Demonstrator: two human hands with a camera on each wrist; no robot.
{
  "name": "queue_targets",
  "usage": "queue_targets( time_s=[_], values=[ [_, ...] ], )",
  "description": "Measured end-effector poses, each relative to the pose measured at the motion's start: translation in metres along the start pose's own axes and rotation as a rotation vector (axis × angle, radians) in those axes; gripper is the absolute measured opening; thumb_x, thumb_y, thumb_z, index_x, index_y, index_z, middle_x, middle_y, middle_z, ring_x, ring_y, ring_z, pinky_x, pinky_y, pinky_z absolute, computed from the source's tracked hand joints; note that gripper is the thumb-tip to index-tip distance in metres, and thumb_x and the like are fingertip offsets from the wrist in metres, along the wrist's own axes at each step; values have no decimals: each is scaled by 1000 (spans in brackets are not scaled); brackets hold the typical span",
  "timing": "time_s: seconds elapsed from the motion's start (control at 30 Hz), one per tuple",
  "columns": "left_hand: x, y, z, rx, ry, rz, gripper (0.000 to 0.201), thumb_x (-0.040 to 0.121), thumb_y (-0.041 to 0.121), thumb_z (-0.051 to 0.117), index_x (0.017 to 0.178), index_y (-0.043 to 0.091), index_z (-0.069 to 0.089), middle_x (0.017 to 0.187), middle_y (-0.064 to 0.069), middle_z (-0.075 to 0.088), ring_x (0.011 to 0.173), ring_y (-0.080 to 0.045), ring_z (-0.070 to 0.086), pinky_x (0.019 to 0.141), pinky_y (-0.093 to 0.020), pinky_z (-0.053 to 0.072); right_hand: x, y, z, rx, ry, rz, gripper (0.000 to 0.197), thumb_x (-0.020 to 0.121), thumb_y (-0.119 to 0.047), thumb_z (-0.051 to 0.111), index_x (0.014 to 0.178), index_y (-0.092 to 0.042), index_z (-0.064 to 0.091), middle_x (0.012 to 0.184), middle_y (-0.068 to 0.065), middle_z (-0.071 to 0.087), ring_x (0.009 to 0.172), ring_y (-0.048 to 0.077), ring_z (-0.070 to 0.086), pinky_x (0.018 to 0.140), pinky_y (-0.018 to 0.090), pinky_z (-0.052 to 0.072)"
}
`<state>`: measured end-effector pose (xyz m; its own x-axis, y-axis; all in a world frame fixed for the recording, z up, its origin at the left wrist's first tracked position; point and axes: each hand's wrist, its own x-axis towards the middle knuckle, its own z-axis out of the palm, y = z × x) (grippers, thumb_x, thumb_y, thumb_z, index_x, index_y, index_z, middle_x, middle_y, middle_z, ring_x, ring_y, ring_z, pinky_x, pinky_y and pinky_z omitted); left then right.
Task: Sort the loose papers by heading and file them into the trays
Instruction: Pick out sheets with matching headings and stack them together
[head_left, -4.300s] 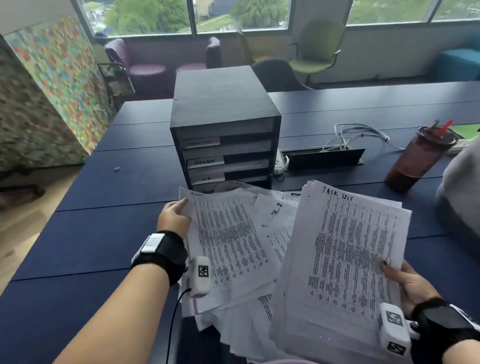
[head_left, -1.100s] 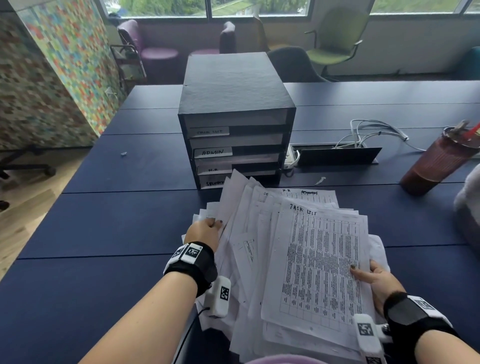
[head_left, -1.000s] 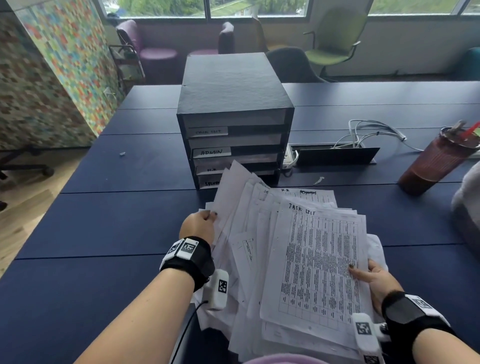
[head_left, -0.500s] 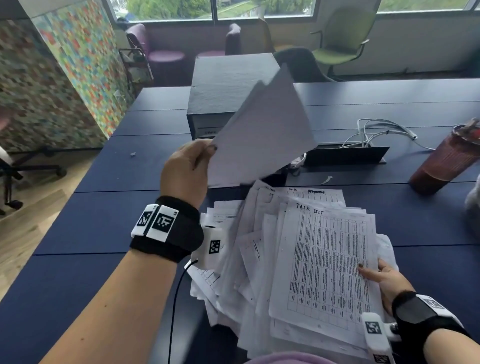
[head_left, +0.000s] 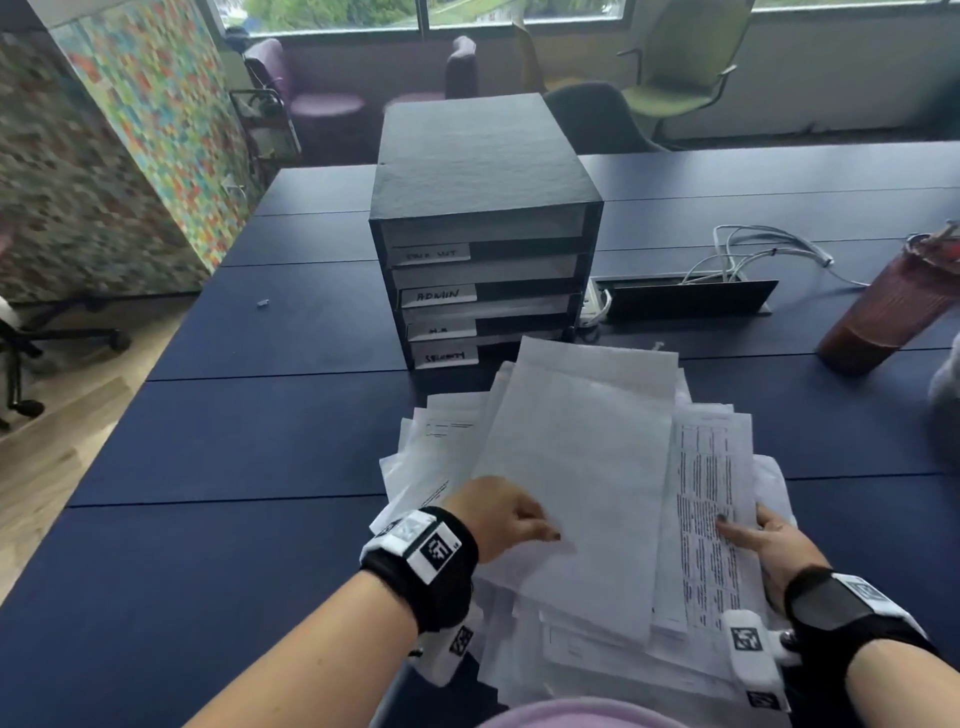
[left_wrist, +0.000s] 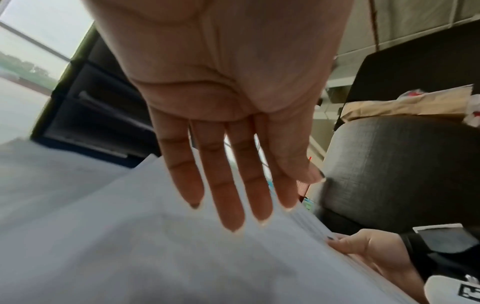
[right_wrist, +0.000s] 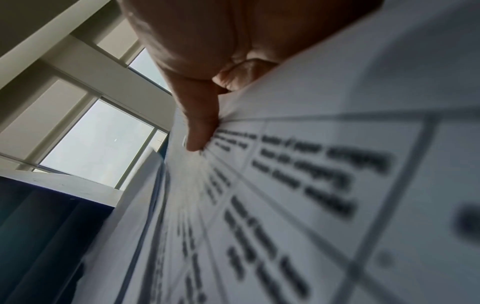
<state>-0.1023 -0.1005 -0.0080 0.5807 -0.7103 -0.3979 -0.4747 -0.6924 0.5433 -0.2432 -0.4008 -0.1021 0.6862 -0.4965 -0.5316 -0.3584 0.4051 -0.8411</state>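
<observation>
Paper pile (head_left: 597, 519) sits on the table (head_left: 234, 441) just in front of the tray unit (head_left: 483, 234), long axis running toward it. Head view: blank-side sheet (head_left: 582, 467), lifted 0.5 s ago, now lies flat on top; left hand (head_left: 498, 514) rests on it. Left wrist view: fingers (left_wrist: 226, 185) straight, together. Right wrist view: right hand (right_wrist: 202, 61), thumb (right_wrist: 200, 123) pinching pile's right edge.

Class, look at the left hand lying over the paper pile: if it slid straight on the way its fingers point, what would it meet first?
The left hand points rightward across the blank-side-up sheet. Going straight on, it would probably first meet the right hand, whose thumb lies on the printed table sheet, though depth is unclear.
</observation>
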Motion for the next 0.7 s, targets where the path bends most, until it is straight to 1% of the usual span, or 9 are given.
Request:
queue_targets(
  time_s=[0.07,0.17,0.23,0.3,0.47,0.6,0.63,0.67,0.7],
  values=[
    [4,-14,0,-86,112,-99,26,89,39,60,103,21,72,103,0,66,95,-17,61,77,-22,42,0,0,1,6,-5,1,24,84,11,52,97,-8,59,69,9,72,57,24,69,50,35,57],
    [12,-38,-5,-222,349,-267,31,86,35,65,114,20,65,110,1,61,92,-13,58,83,-21,43,1,1,0,26,-6,3,26,84,14,50,97,-8,59,68,8,72,55,23,69,50,36,57],
    [13,-48,-3,-358,407,-361,39,84,30,69,119,16,59,110,-1,63,88,-11,54,80,-19,41,0,1,0,32,0,7,27,84,14,50,96,-8,59,67,8,72,55,23,69,50,37,57],
    [14,-53,2,-468,401,-409,43,81,28,73,120,16,58,107,-2,65,85,-11,54,78,-17,39,1,1,-1,38,-6,9,25,85,13,51,96,-8,60,68,9,72,55,23,69,50,37,57],
    [21,-56,18,-555,430,-419,50,65,26,85,107,18,59,89,0,62,79,-15,59,77,-26,48,-2,-2,0,2,-9,18,24,84,10,54,100,-7,60,69,11,72,56,26,69,49,38,56],
    [26,-57,20,-572,529,-375,32,66,19,84,80,20,55,69,5,50,62,-14,48,67,-28,47,-4,-3,2,17,-9,22,25,81,9,57,101,-6,60,69,12,72,56,26,69,49,38,57],
    [28,-58,20,-560,543,-361,31,67,19,83,77,22,54,69,4,51,63,-15,49,67,-28,47,-5,-4,3,28,-18,19,29,76,8,64,102,-5,60,70,11,72,56,26,69,49,39,57],
    [30,-58,20,-552,542,-343,28,68,20,82,78,25,56,73,3,54,65,-16,52,68,-28,48,-7,-5,4,33,-24,19,41,65,1,76,102,-5,60,71,12,72,57,26,69,51,40,57],
    [31,-58,20,-546,525,-320,27,69,21,82,82,28,60,79,1,58,69,-17,55,70,-27,49,-8,-5,4,18,-28,25,62,46,-10,88,102,-6,61,72,12,72,58,27,69,53,41,58]
  ],
)
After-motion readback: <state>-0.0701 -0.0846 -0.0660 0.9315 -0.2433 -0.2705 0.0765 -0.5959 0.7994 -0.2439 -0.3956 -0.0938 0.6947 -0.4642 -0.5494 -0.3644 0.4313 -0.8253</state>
